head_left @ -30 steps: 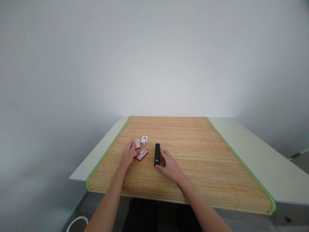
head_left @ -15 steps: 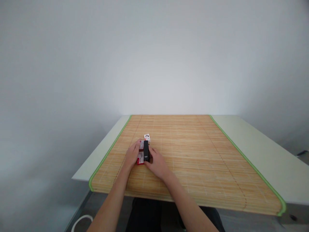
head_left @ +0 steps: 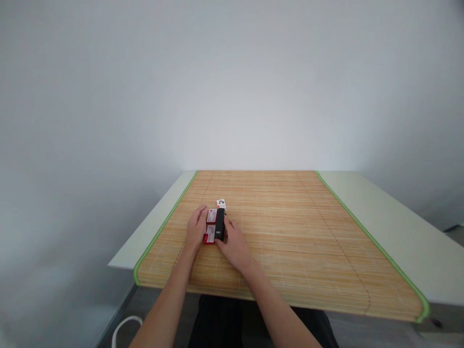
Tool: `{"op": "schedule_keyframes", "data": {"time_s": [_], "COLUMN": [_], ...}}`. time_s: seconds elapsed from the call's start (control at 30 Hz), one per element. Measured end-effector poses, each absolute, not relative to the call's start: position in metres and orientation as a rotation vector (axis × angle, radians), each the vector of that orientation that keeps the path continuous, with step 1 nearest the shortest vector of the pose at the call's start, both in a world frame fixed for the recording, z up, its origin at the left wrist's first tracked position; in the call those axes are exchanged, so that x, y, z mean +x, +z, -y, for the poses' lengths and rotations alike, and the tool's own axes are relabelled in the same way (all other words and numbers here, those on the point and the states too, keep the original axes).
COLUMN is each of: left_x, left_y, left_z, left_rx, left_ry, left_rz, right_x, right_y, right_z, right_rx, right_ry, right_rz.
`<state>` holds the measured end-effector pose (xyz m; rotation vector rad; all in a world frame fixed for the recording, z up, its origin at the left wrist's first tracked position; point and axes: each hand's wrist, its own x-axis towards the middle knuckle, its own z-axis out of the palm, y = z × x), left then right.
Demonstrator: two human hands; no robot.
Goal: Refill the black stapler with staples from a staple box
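A black stapler (head_left: 219, 224) lies on the bamboo mat (head_left: 290, 232), pressed against small red-and-white boxes (head_left: 210, 224). My right hand (head_left: 234, 244) rests against the stapler's right side, fingers curled along it. My left hand (head_left: 196, 230) lies flat against the boxes' left side, fingers stretched. A third small white box (head_left: 221, 203) sits just behind them, apart from both hands.
The mat has green edging and covers most of a pale table (head_left: 391, 212) that stands against a plain white wall. A white cable loop (head_left: 123, 326) lies on the floor at lower left.
My right hand has slid the stapler leftwards until it meets the red-and-white boxes. My left hand has closed in on the boxes from the left and lined them up.
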<state>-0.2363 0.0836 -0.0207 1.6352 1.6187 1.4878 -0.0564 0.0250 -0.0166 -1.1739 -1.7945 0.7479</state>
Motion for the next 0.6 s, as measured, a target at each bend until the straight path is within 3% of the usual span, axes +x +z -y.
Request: {"op": "schedule_keyframes", "data": {"time_s": [0.3, 0.47, 0.6], "left_x": [-0.195, -0.113, -0.07], "left_y": [0.014, 0.017, 0.007], "left_z": [-0.001, 0.041, 0.025], "left_rx": [1.706, 2.235, 2.328], "left_ry": [1.752, 1.139, 0.971], "left_rz": [-1.697, -1.244, -1.324], "right_x": [0.034, 0.113, 0.134], "right_y": [-0.029, -0.036, -0.038], "right_z": [0.0, 0.009, 0.014], "right_rx": [-1.307, -1.523, -1.643], "right_ry": [0.492, 0.239, 0.168], "right_rz": [1.849, 2.038, 2.154]}}
